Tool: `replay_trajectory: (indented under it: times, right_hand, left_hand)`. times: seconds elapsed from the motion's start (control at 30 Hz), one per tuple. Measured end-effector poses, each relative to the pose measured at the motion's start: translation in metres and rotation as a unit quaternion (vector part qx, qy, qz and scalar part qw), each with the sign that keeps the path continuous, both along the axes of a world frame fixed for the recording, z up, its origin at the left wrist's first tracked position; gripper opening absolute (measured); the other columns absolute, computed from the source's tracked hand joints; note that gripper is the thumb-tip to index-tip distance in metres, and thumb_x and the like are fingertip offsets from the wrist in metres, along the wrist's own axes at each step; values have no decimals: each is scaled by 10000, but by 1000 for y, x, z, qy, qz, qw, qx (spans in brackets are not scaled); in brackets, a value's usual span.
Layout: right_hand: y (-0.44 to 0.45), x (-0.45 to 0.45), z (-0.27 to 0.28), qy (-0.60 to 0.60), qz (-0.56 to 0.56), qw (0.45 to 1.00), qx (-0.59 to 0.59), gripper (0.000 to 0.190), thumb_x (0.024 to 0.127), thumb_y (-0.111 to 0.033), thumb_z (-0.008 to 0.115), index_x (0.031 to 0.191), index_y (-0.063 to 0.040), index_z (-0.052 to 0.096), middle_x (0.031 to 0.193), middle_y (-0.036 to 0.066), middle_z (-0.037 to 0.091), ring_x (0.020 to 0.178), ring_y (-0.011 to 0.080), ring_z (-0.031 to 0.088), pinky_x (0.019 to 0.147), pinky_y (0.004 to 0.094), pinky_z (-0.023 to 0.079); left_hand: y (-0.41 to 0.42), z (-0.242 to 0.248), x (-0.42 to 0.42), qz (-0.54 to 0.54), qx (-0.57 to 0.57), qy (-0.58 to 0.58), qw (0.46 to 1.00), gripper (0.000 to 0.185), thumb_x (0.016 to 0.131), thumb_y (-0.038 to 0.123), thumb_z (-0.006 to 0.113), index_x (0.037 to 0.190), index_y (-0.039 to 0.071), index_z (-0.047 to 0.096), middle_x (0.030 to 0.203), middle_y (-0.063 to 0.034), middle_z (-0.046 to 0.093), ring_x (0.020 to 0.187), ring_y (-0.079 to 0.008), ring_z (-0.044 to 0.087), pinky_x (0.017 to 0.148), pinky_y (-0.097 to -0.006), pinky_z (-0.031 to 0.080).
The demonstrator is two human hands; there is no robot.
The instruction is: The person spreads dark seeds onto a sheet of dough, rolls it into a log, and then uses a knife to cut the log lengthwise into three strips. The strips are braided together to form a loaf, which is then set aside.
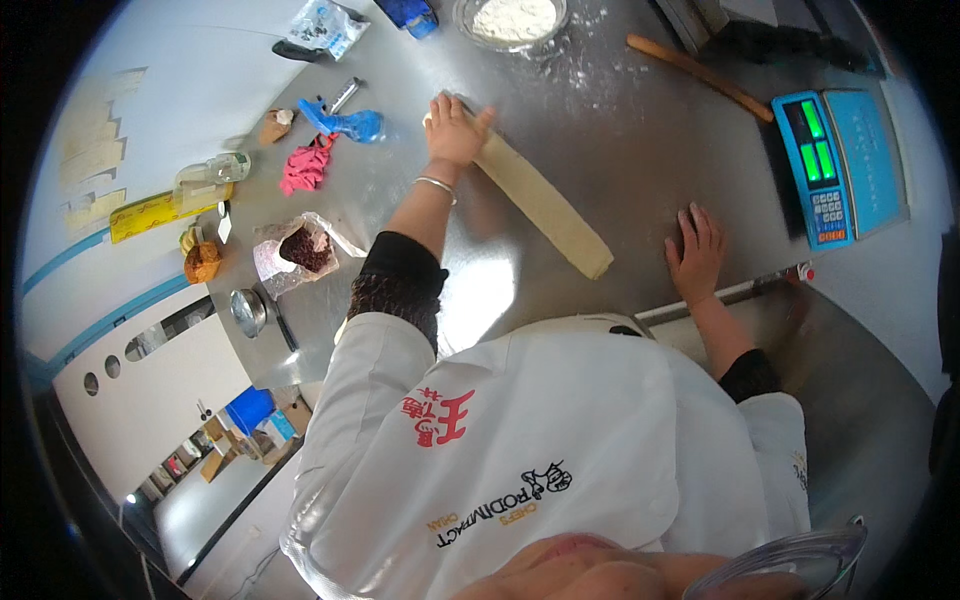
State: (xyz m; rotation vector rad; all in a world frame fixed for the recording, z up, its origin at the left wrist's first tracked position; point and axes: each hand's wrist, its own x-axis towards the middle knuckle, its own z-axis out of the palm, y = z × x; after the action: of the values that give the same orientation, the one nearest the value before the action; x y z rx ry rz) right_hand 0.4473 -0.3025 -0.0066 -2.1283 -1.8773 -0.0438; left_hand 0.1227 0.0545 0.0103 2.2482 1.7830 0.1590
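Observation:
A long, pale log of dough (544, 199) lies diagonally on the stainless steel worktop (622, 157). My left hand (455, 133), with a silver bangle at the wrist, rests palm down over its far left end. The fingers point away from me and the thumb is spread to the right. Part of that dough end is hidden beneath the hand. To the right of the dough's near end, and apart from it, my right hand (696, 251) lies on the worktop near its front edge. Nothing is in it, and its fingers are slightly apart.
At the back are a bowl of flour (514, 19), scattered flour and a wooden rolling pin (697, 75). A blue digital scale (840, 169) stands right. Leftward lie a blue spray bottle (349, 124), a pink cloth (305, 169), an open bag of dark filling (304, 251) and a metal bowl (247, 311).

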Motion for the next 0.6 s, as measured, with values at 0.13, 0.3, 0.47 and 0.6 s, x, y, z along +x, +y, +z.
replay_trajectory:
  times: [0.13, 0.3, 0.47, 0.6]
  right_hand:
    - [0, 0, -2, 17, -5, 1000, 12, 505, 972, -333, 641, 1426, -138, 539, 1534, 78, 441, 1434, 314, 387, 1161, 525, 318]
    - [12, -4, 1, 8, 16, 1000, -20, 518, 961, -330, 647, 1426, -130, 538, 1528, 84, 452, 1430, 321, 391, 1164, 525, 318]
    - [-1, 0, -1, 6, 4, 1000, -3, 515, 953, -325, 650, 1413, -121, 543, 1523, 92, 459, 1421, 334, 402, 1149, 535, 324]
    - [7, -2, 1, -13, 15, 1000, 7, 504, 951, -314, 653, 1401, -112, 551, 1510, 99, 476, 1400, 341, 429, 1132, 526, 344]
  left_hand:
    - [20, -13, -10, 24, -8, -39, 999, 819, 1002, 627, 428, 1519, -8, 422, 1629, -219, 334, 1539, -387, 239, 1229, -545, 223]
    - [55, -46, -61, -11, -96, -2, 995, 769, 1008, 577, 482, 1533, 19, 414, 1635, -192, 336, 1545, -378, 229, 1223, -584, 220]
    - [-34, -24, 7, -72, 191, -75, 976, 708, 1013, 514, 520, 1529, 38, 429, 1633, -164, 352, 1554, -351, 225, 1236, -573, 196]
    - [-31, -11, -1, -181, 5, 57, 982, 695, 1008, 484, 547, 1510, 14, 446, 1643, -158, 341, 1552, -326, 245, 1245, -540, 195]
